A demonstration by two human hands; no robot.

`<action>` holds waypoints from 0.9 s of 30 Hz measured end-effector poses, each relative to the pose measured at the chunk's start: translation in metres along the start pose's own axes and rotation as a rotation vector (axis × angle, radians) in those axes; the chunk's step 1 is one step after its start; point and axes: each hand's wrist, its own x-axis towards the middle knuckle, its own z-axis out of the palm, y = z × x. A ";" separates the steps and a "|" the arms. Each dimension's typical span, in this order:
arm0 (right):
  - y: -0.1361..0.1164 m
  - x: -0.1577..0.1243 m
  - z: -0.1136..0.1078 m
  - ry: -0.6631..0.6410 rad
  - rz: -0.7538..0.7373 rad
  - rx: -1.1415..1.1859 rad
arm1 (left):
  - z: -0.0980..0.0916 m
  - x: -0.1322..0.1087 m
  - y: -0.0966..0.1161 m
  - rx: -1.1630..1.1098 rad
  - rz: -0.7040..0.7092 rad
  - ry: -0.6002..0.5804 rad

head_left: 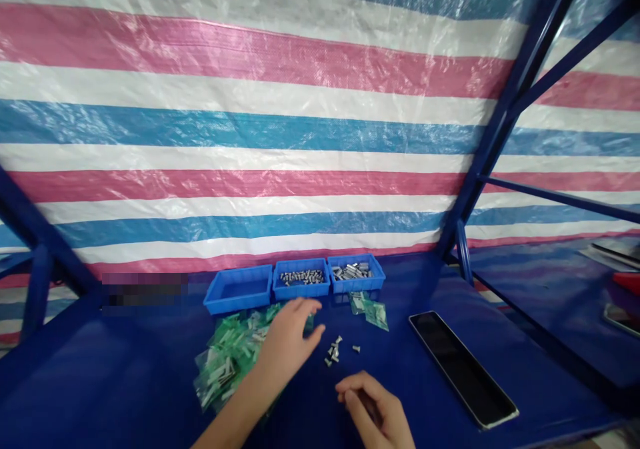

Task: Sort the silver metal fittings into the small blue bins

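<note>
My left hand (290, 342) reaches forward over a heap of small green-tinted plastic bags (230, 356) holding metal parts, fingers spread and touching the heap's far edge. My right hand (375, 412) lies near the table's front, fingers curled in a pinch around something I cannot make out. Between the hands sits a small cluster of loose metal screws (336, 350) on the blue table. Behind them stand three blue bins: the left bin (238, 289) looks bare inside, the middle bin (301, 278) and the right bin (356, 272) hold metal parts.
A long black tablet-like slab (463, 368) lies to the right on the blue table (125, 376). Two more green bags (371, 309) lie before the right bin. Blue metal frame posts (500, 116) rise at both sides. A striped tarp (250, 102) hangs behind.
</note>
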 end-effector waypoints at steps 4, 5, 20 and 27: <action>0.002 0.005 -0.008 0.032 -0.041 -0.080 | 0.020 -0.043 0.016 0.102 -0.086 -0.261; 0.002 0.006 -0.008 0.023 -0.047 -0.075 | 0.024 -0.047 0.020 0.145 -0.100 -0.298; -0.001 0.001 -0.005 -0.007 -0.105 -0.040 | 0.027 -0.067 0.024 -0.258 -0.164 -0.076; -0.018 0.006 0.000 -0.114 -0.268 -0.010 | 0.007 -0.080 0.041 -0.840 -0.391 0.009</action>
